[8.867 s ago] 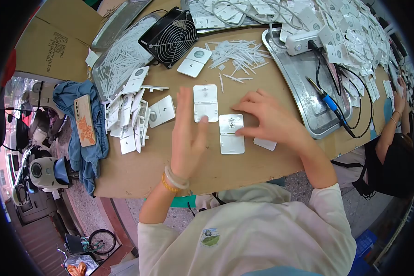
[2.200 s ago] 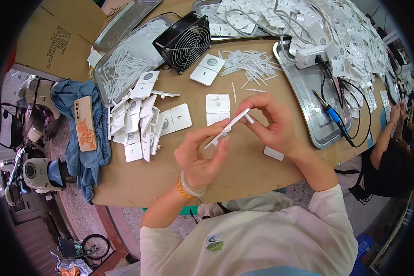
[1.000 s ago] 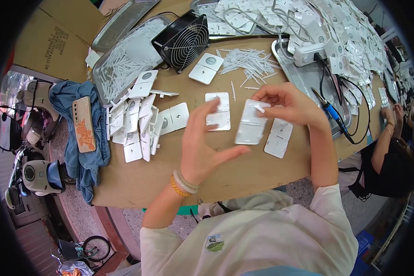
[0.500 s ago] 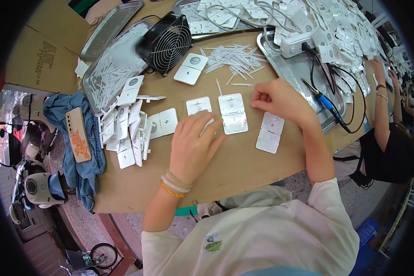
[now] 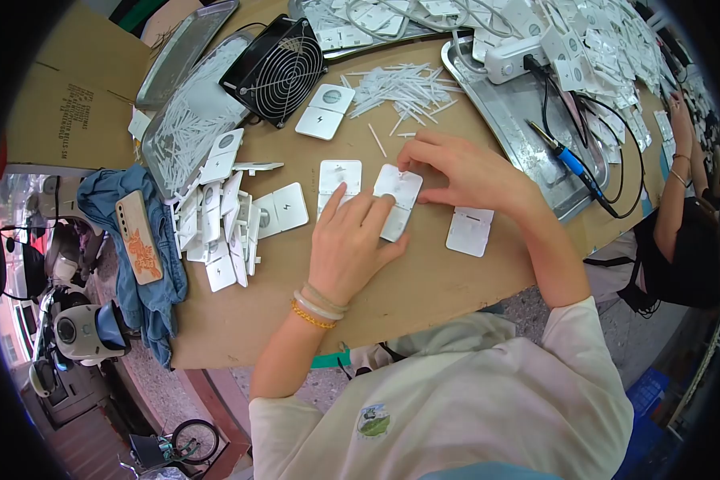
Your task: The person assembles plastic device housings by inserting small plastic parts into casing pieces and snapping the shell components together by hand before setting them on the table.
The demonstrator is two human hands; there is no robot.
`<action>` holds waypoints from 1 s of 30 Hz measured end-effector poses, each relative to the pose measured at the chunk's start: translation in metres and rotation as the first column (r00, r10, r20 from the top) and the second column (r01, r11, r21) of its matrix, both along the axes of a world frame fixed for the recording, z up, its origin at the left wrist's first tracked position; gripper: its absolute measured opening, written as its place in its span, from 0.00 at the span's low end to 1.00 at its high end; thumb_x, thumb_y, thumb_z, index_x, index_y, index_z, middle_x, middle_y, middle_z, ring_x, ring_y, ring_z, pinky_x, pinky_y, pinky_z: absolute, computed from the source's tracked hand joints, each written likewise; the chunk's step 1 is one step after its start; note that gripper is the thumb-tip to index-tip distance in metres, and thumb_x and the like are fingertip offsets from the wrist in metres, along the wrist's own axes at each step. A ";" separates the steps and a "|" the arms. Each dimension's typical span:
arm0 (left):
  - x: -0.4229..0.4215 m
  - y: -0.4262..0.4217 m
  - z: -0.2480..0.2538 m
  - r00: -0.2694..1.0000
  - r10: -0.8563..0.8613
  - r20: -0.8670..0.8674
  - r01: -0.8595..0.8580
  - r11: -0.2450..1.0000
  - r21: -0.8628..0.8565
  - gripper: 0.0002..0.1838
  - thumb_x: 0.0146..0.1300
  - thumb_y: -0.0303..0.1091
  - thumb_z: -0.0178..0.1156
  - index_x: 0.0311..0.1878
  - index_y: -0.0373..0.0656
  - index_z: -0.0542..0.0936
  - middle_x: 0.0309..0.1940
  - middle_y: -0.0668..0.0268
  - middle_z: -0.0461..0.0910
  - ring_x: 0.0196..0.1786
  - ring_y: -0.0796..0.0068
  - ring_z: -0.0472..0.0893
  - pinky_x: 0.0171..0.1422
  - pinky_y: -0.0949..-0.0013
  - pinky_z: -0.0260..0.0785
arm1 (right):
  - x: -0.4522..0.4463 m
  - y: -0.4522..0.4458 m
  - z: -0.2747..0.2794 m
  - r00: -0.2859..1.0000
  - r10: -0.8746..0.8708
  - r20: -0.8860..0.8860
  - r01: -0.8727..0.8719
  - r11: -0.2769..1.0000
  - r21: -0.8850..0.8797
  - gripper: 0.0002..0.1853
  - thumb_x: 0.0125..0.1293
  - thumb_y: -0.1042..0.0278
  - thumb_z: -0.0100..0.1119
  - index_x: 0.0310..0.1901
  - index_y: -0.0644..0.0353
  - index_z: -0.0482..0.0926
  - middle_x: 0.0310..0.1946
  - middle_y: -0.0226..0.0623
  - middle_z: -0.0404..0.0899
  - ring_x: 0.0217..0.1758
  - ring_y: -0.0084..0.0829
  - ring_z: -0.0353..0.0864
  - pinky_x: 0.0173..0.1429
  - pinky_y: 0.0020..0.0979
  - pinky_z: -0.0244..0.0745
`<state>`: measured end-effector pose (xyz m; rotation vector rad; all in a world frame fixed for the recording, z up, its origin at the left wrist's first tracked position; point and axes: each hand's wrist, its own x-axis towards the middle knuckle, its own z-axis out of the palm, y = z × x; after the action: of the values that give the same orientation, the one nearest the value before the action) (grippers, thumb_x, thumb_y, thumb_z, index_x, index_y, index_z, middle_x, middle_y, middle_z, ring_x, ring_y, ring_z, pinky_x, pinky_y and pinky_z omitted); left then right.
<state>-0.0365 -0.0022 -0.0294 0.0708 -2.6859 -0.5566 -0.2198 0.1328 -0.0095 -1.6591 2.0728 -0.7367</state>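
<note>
A white two-panel folding wireless charger pad (image 5: 399,181) lies slightly turned on the table between my hands. My left hand (image 5: 352,240) has fingers on its left part and the thumb by its lower right edge. My right hand (image 5: 472,172) has its index fingertip on the upper right corner and its thumb beside the right edge. Whether a small piece is under that fingertip I cannot tell. Another white pad (image 5: 340,173) lies partly under my left fingers. A third pad (image 5: 467,234) rests below my right wrist, its upper part covered.
Thin white sticks (image 5: 400,90) lie in a pile ahead. A pad with a lightning mark (image 5: 325,112) sits near a black fan (image 5: 284,72). Stacked pads (image 5: 224,216) stand left. A soldering iron (image 5: 570,160) lies on a metal tray (image 5: 500,120); a person's arm (image 5: 680,160) is at right.
My right hand has moved left from above the right pad onto the middle pad. My left hand has shifted right onto it too. The middle pad has turned slightly clockwise.
</note>
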 end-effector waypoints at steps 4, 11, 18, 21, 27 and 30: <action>0.005 -0.005 0.005 0.996 0.080 -0.038 -0.067 0.963 0.262 0.12 0.53 0.28 0.68 0.42 0.41 0.82 0.38 0.64 0.83 0.37 0.69 0.84 0.49 0.69 0.78 | 0.003 -0.005 0.002 0.996 0.063 0.069 -0.041 0.958 -0.283 0.17 0.53 0.74 0.69 0.46 0.56 0.80 0.41 0.33 0.79 0.46 0.37 0.78 0.46 0.33 0.74; 0.005 -0.003 0.008 0.955 0.191 -0.226 -0.060 0.873 0.483 0.11 0.53 0.21 0.67 0.41 0.37 0.82 0.35 0.64 0.84 0.34 0.73 0.83 0.40 0.72 0.77 | 0.018 -0.012 0.001 0.995 0.091 -0.033 -0.095 0.854 -0.512 0.12 0.54 0.76 0.68 0.41 0.57 0.85 0.30 0.30 0.82 0.30 0.28 0.79 0.34 0.29 0.73; 0.007 -0.004 0.005 0.944 0.268 -0.193 -0.120 0.822 0.556 0.09 0.51 0.23 0.70 0.37 0.38 0.83 0.31 0.64 0.84 0.30 0.75 0.83 0.39 0.73 0.78 | 0.044 -0.012 0.003 0.974 -0.079 0.213 0.166 0.887 -0.431 0.11 0.52 0.75 0.69 0.39 0.57 0.84 0.26 0.29 0.80 0.15 0.18 0.70 0.19 0.23 0.64; 0.007 -0.004 0.002 0.946 0.288 -0.149 -0.136 0.769 0.625 0.09 0.51 0.23 0.70 0.36 0.37 0.82 0.31 0.64 0.85 0.30 0.77 0.83 0.38 0.74 0.78 | 0.046 -0.013 0.002 0.985 -0.106 0.135 0.157 0.880 -0.449 0.12 0.51 0.74 0.69 0.39 0.56 0.84 0.25 0.28 0.79 0.15 0.18 0.70 0.19 0.23 0.64; 0.007 -0.003 -0.001 0.945 0.285 -0.160 -0.087 0.692 0.716 0.08 0.51 0.21 0.70 0.35 0.33 0.81 0.30 0.62 0.84 0.33 0.78 0.83 0.40 0.74 0.78 | 0.047 -0.014 0.001 0.991 -0.114 0.071 0.134 0.870 -0.474 0.11 0.50 0.73 0.70 0.38 0.55 0.83 0.25 0.27 0.78 0.15 0.18 0.69 0.19 0.23 0.65; 0.007 -0.003 0.001 0.943 0.287 -0.166 -0.078 0.679 0.730 0.07 0.51 0.20 0.69 0.33 0.33 0.81 0.29 0.62 0.83 0.33 0.78 0.83 0.41 0.74 0.77 | 0.049 -0.015 0.001 0.990 -0.124 0.063 0.139 0.869 -0.475 0.11 0.50 0.72 0.70 0.37 0.56 0.82 0.26 0.27 0.78 0.15 0.19 0.70 0.19 0.24 0.65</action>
<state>-0.0298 -0.0051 -0.0288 0.4455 -2.0079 -1.4098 -0.1708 0.1181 -0.0083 -1.7370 2.1109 -1.4092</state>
